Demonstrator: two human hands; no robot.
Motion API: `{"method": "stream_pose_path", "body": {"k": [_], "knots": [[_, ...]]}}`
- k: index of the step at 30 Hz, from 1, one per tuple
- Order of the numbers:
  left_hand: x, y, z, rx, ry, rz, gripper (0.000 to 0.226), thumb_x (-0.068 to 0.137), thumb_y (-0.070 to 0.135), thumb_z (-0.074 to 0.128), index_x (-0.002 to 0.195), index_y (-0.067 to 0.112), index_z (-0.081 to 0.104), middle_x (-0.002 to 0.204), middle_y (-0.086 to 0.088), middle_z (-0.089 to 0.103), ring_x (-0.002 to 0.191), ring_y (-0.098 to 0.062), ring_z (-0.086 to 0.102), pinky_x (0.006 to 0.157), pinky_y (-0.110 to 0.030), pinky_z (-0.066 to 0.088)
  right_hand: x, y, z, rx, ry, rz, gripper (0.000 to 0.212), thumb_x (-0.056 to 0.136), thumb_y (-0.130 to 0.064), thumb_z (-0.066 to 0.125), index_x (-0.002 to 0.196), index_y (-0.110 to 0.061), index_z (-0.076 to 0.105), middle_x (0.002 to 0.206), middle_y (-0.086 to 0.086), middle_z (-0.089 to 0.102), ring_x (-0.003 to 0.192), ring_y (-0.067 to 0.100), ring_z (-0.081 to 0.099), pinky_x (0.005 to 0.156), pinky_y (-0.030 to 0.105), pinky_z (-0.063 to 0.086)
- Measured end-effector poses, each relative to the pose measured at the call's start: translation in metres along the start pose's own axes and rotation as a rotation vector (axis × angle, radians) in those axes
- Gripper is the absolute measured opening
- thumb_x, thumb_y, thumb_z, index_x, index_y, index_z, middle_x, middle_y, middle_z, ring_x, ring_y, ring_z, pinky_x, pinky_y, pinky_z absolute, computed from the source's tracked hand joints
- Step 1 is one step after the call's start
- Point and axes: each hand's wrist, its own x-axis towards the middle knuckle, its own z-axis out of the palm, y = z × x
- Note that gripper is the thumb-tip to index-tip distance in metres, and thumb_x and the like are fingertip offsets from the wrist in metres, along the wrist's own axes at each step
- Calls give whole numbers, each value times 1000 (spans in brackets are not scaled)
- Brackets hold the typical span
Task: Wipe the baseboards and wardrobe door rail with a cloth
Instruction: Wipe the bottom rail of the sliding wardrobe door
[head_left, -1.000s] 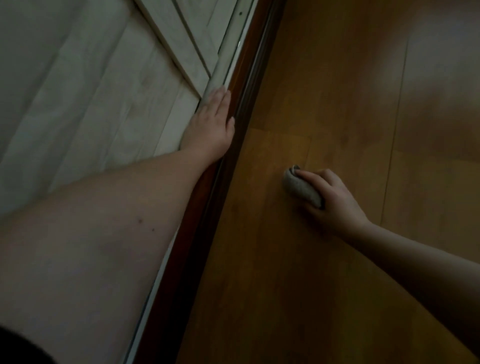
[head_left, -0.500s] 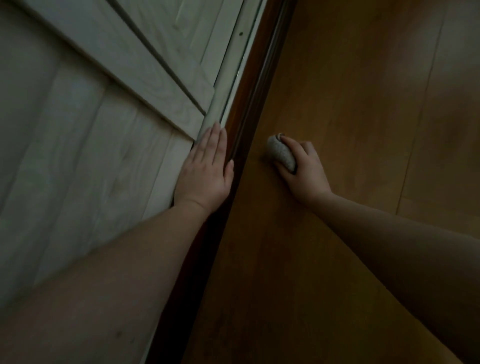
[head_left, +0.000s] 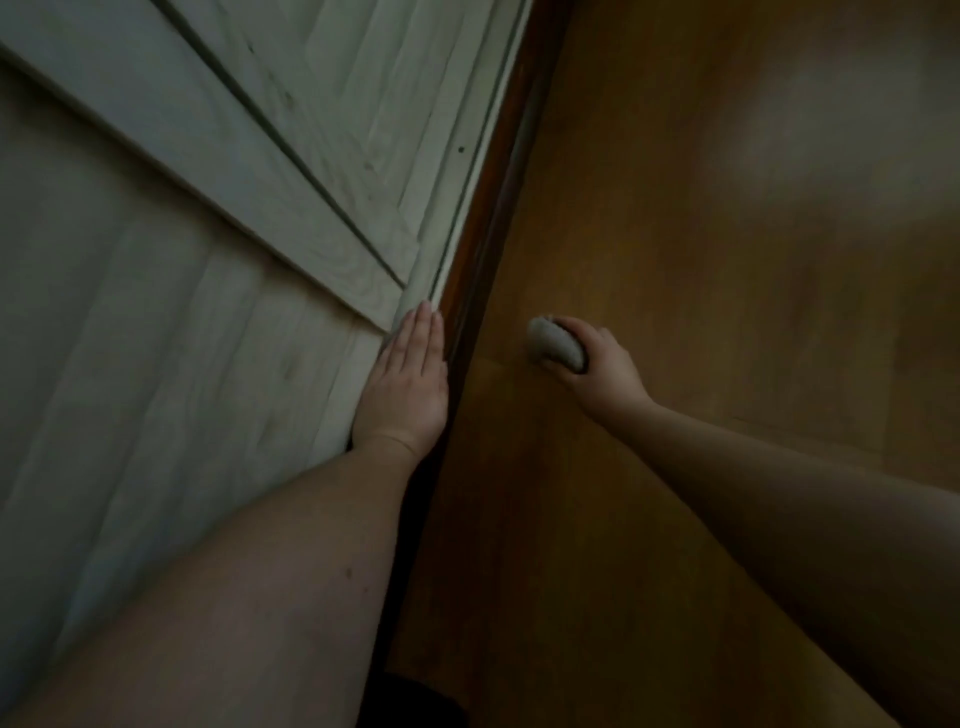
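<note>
Cloth hand drifts off the rail

Since half a second ago the right hand (head_left: 597, 364), bunching the cloth (head_left: 553, 345), has slid away from the dark rail (head_left: 488, 208) onto the open floor (head_left: 727, 260); the left hand's (head_left: 405, 387) thumb has tucked in.

The wardrobe door (head_left: 182, 322), filling the left of the frame, is pale whitewashed wood with faint grey grain streaks. Beside it the rail (head_left: 485, 218) runs dark reddish brown, edged by a thin white strip. The floor (head_left: 701, 234) on the right is warm orange-brown, with paler patches toward the upper right. The balled cloth (head_left: 553, 345) at centre is light grey.
</note>
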Motion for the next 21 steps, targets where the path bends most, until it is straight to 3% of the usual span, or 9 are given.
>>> {"method": "stream_pose_path", "body": {"k": [4, 10, 15, 21], "knots": [[1, 2, -1, -22, 3, -26, 57, 105, 31, 11, 152, 13, -18, 166, -3, -16, 151, -13, -15, 122, -32, -8, -1, -29, -5, 59, 78, 29, 58, 90, -32, 70, 143, -27, 48, 136, 1, 54, 121, 17, 52, 100, 31, 44], [-1, 4, -6, -47, -28, 8, 58, 106, 31, 12, 155, 11, -11, 166, -6, -12, 153, -16, -11, 125, -35, -2, -26, -23, 16, 241, 254, 171, 58, 93, -31, 66, 146, -33, 41, 134, -5, 46, 111, 5, 44, 92, 23, 37], [0, -2, 7, -25, 48, 29, 56, 104, 32, 11, 154, 12, -6, 166, -5, -4, 153, -17, -2, 124, -37, 7, 15, 6, 33, 185, 221, -17, 58, 94, -24, 65, 147, -29, 42, 135, -5, 44, 114, 1, 43, 89, 8, 33], [0, 0, 3, 47, 59, 49, 59, 102, 35, 9, 153, 8, -3, 163, -5, -7, 152, -16, -3, 124, -34, 2, 68, 9, 5, 156, 225, -92, 58, 94, -25, 65, 147, -29, 42, 137, -1, 45, 117, 4, 43, 92, 13, 33]]}}
